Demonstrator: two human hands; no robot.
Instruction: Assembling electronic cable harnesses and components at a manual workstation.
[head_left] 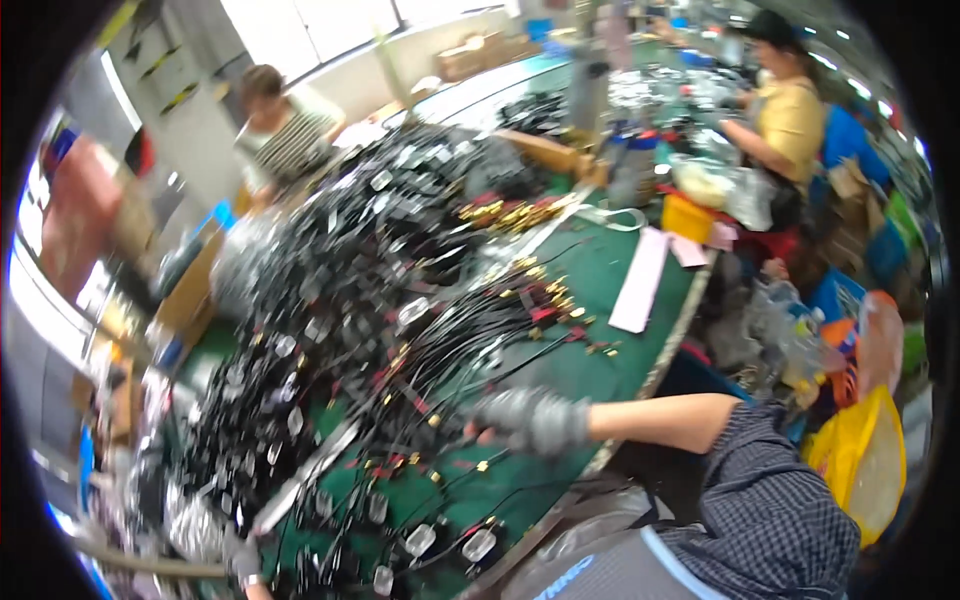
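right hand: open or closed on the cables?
Closed, as far as the blur allows. The gloved right hand looks curled into a loose fist around thin black cables over the green table.

A right hand (530, 420) in a grey knitted glove reaches from the right over the green table mat (600, 360) and closes its fingers on thin black cables with brass-coloured end connectors (480, 330) that spill from a large heap of black cable bundles with clear tags (350, 260). The left hand (243, 558), also grey-gloved, shows blurred at the lower edge beside the heap, its grip unreadable. A flat white strip (640, 280) lies on the mat near its far edge, and two other people work at the table beyond.
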